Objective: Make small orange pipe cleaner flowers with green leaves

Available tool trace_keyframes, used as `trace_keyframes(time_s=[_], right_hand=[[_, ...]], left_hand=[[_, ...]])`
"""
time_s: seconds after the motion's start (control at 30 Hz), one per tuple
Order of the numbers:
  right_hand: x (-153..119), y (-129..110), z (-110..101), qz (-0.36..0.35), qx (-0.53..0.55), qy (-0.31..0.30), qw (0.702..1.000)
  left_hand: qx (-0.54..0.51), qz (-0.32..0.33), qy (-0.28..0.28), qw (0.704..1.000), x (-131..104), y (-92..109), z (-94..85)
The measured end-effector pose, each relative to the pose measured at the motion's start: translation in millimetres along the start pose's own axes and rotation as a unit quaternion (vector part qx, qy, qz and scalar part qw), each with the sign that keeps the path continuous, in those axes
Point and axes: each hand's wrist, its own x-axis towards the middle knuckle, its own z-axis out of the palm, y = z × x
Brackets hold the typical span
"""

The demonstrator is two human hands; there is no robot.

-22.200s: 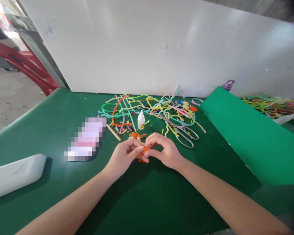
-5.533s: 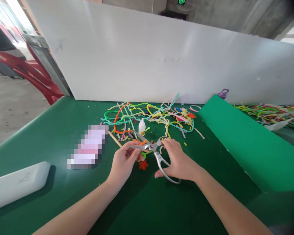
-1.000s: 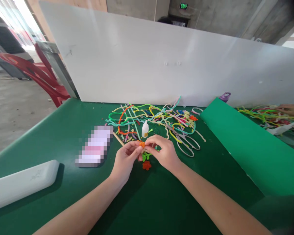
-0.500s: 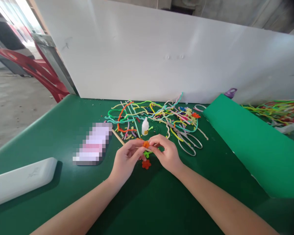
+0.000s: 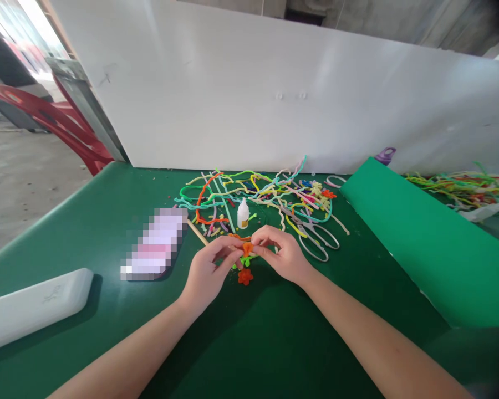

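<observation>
Between their fingertips, my left hand (image 5: 211,267) and my right hand (image 5: 283,254) pinch a small orange pipe-cleaner flower (image 5: 247,249), one from each side. Just below it on the table lies a red-orange pipe-cleaner flower (image 5: 245,276). Bright green pipe-cleaner pieces (image 5: 244,261) show partly behind the fingers. A wooden stick (image 5: 198,231) runs toward my left hand, its near end hidden. Beyond the hands a small white glue bottle (image 5: 243,214) stands upright. To the right of it, scissors (image 5: 311,230) lie near my right hand.
Many coloured pipe cleaners (image 5: 228,191) and small flowers (image 5: 316,191) spread across the back of the green table (image 5: 120,216). At left are a blurred-out phone (image 5: 156,244) and a white case (image 5: 41,299). A green board (image 5: 424,233) lies right; a white panel (image 5: 233,88) stands behind.
My fingers have shifted slightly on the orange flower, so its petals show more openly. The whole view has drifted a little; the things on the table stay in place.
</observation>
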Motion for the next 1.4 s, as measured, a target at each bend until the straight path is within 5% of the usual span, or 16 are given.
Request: trace_keyframes(time_s=[0.57,0.87,1.2,1.4], right_hand=[[-5,-6,2,-0.088,-0.092,-0.007,0.992],[-7,-7,5,-0.048,-0.051,-0.014,0.997],[-4,-9,7,-0.01,-0.015,-0.004,1.0],[-7,-7,11,-0.056,-0.088,0.028,0.994]], left_hand=[[-0.033,-0.007,-0.006,0.999,-3,-1,1.3],[-0.031,-0.008,-0.072,0.997,-5,1,3.6],[-0.034,0.003,-0.036,0.999,-5,-2,5.0],[-0.028,0.0,-0.005,1.0,-9,-2,7.4]])
